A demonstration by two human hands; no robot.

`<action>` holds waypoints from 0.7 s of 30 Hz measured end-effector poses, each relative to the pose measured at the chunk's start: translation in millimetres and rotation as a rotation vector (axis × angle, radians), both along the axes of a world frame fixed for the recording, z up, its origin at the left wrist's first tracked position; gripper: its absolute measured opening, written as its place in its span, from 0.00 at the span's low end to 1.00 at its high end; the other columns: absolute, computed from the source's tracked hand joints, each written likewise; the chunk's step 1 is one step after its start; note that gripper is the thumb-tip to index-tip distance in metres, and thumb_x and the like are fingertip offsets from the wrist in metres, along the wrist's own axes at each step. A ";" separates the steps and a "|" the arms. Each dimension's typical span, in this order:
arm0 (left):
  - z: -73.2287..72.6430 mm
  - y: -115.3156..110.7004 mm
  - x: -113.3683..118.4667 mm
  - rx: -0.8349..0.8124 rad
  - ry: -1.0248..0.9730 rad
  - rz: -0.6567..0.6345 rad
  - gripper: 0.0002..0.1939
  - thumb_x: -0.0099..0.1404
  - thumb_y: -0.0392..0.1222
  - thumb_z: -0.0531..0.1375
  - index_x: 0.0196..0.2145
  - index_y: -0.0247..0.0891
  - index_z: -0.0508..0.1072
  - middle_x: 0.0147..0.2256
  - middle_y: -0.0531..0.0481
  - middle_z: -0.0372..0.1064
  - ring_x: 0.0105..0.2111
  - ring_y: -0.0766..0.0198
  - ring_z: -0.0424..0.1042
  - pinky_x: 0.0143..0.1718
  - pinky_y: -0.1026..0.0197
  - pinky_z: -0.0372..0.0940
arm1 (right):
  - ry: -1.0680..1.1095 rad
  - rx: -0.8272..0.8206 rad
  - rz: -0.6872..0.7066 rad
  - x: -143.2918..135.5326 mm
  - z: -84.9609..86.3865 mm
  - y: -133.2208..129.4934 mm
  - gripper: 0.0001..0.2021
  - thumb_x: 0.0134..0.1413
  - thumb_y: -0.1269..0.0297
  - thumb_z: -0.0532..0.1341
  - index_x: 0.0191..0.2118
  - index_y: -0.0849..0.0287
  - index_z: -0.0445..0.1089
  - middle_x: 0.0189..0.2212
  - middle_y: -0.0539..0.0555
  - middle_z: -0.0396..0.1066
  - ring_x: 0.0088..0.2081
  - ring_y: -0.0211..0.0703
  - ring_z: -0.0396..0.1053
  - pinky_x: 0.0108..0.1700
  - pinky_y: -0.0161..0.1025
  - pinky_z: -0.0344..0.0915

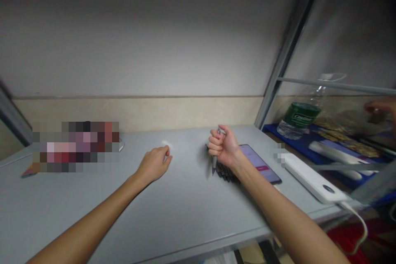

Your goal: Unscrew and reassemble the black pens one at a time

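Note:
My right hand (pixel 223 145) is closed around a grey retractable pen (pixel 214 163) held upright, tip down. The thumb is at the pen's top end. Below and behind this hand lie several dark pens (pixel 227 172) in a bunch, partly hidden by the wrist. Beside them a phone (pixel 261 165) lies with its screen lit, partly covered by my forearm. Resting on the grey tabletop (pixel 173 210), my left hand (pixel 154 164) has its fingers curled in loosely, and nothing shows in it. The two hands are apart.
On the left is a blurred-out pile of items (pixel 77 148) with a white cable. A white power strip-like device (pixel 312 179) with a cord lies at the right edge. Past the metal frame (pixel 278 62) are a large water bottle (pixel 300 115) and another person's hand (pixel 382 107).

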State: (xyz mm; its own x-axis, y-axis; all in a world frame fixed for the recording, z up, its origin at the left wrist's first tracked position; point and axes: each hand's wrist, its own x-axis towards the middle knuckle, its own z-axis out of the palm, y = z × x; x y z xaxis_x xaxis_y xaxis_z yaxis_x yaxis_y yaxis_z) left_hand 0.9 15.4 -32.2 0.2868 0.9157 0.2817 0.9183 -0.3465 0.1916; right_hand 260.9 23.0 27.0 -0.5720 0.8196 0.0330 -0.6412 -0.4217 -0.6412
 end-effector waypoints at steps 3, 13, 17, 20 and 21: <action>1.1 -1.1 0.6 -0.006 0.012 0.004 0.08 0.64 0.45 0.50 0.33 0.40 0.65 0.30 0.48 0.69 0.31 0.61 0.68 0.32 0.62 0.55 | -0.017 0.007 0.019 -0.5 0.3 -0.4 0.21 0.52 0.49 0.50 0.17 0.58 0.48 0.12 0.41 0.36 0.14 0.29 0.32 0.13 0.28 0.39; 3.0 -3.2 1.9 -0.012 0.027 0.005 0.08 0.64 0.45 0.50 0.34 0.40 0.65 0.31 0.47 0.69 0.33 0.60 0.68 0.33 0.61 0.56 | -0.086 0.048 -0.020 -5.4 4.2 -4.3 0.22 0.53 0.49 0.50 0.17 0.58 0.48 0.11 0.40 0.36 0.14 0.28 0.31 0.13 0.26 0.39; 2.0 -3.1 1.8 -0.007 0.035 0.010 0.08 0.64 0.45 0.49 0.34 0.40 0.65 0.32 0.47 0.69 0.33 0.59 0.69 0.33 0.61 0.56 | -0.109 0.046 -0.033 -7.1 3.6 -4.8 0.17 0.52 0.58 0.50 0.17 0.58 0.48 0.11 0.41 0.36 0.14 0.29 0.30 0.13 0.26 0.38; 2.2 -2.9 2.0 -0.005 0.035 0.009 0.08 0.64 0.45 0.49 0.34 0.40 0.65 0.32 0.47 0.70 0.34 0.59 0.69 0.35 0.60 0.57 | -0.086 0.062 -0.013 -6.8 3.9 -4.8 0.19 0.52 0.52 0.50 0.17 0.58 0.49 0.12 0.41 0.36 0.15 0.29 0.31 0.13 0.26 0.39; 2.3 -2.8 2.0 -0.006 0.036 0.010 0.08 0.64 0.45 0.49 0.34 0.40 0.65 0.32 0.47 0.70 0.35 0.59 0.69 0.35 0.60 0.57 | -0.083 0.064 -0.008 -6.5 3.9 -4.9 0.20 0.52 0.51 0.50 0.17 0.58 0.49 0.12 0.40 0.36 0.15 0.28 0.31 0.13 0.26 0.39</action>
State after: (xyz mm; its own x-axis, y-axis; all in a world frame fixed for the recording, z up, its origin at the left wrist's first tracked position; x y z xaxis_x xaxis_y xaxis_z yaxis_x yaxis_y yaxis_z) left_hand 2.9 12.6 -29.9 0.2874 0.9202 0.2659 0.9281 -0.3362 0.1603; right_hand 254.4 18.1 30.9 -0.5687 0.8216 0.0386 -0.5880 -0.3733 -0.7175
